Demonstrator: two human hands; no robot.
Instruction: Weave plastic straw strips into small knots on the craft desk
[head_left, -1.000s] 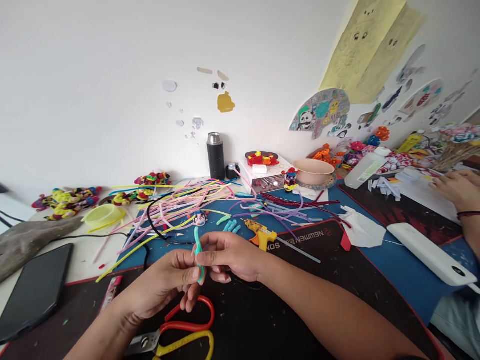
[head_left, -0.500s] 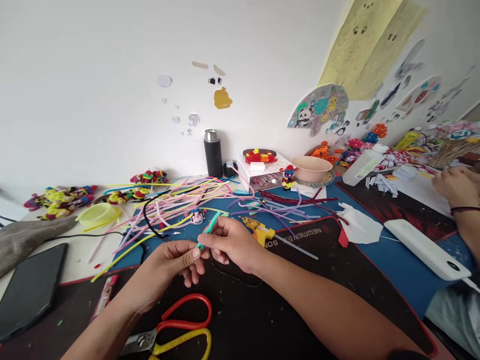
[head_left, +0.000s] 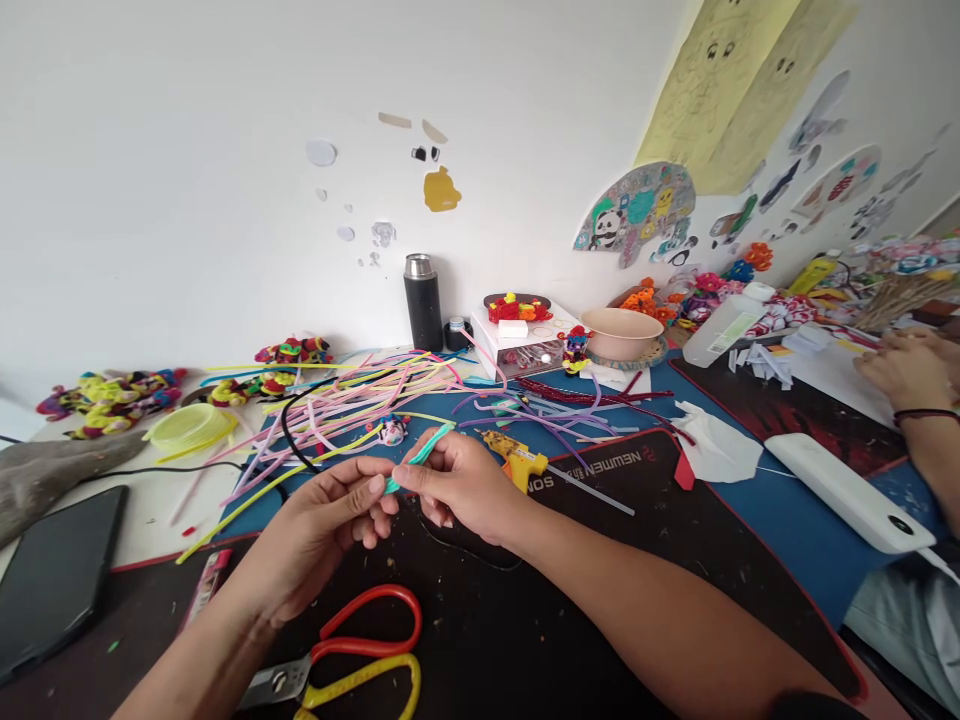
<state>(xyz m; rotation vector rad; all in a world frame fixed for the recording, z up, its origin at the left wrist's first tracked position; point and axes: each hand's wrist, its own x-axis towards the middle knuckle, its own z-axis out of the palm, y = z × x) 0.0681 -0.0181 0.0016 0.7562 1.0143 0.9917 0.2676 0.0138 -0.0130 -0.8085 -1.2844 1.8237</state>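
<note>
A short teal pipe cleaner [head_left: 424, 453] is pinched between both hands above the black desk mat [head_left: 570, 590]. My left hand [head_left: 322, 525] grips its lower end with thumb and fingers closed. My right hand [head_left: 461, 485] pinches it just above, and the free tip slants up to the right. Red and yellow scissors [head_left: 352, 655] lie on the mat right below my left wrist. A yellow glue gun [head_left: 517, 458] rests just beyond my right hand.
Several long coloured pipe cleaners [head_left: 352, 400] sprawl across the blue mat behind. A dark phone [head_left: 52, 575] lies at the left, a black flask [head_left: 421, 300] and a beige bowl [head_left: 621, 333] at the back. Another person's hand [head_left: 904, 372] works at the right beside a white box [head_left: 840, 490].
The teal pipe cleaner has gone from upright to slanting up and right. Both hands have shifted slightly away from me and stay pinched on it.
</note>
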